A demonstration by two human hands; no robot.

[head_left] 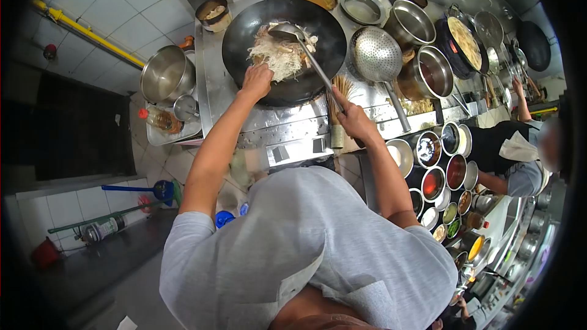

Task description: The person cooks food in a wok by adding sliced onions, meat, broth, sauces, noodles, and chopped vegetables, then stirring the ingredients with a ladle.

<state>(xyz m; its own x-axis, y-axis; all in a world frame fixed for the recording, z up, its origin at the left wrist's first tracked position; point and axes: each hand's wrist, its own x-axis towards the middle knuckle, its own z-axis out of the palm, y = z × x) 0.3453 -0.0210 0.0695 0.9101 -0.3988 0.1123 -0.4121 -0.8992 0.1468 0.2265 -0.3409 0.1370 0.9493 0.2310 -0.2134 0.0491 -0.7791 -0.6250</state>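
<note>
A large black wok (238,49) holds a heap of thin pale noodles (278,58) with darker bits among them. My right hand (356,123) is closed round the long handle of a ladle (315,64), whose bowl rests face down on the noodles' far side. At the heap's near left edge, my left hand (258,80) reaches over the wok with its fingers curled. What those fingers hold, if anything, is hidden. Close to my right hand stands a bamboo wok brush (339,98). Beyond it, a perforated strainer (373,54) lies with its handle toward me.
Steel pots (411,22) and a pan with a flat round bread (463,43) line the right. Several sauce and ingredient containers (433,184) stand beside my right elbow. Left are a steel pot (166,73) and a bottle (160,120). A co-worker (520,165) stands at the right.
</note>
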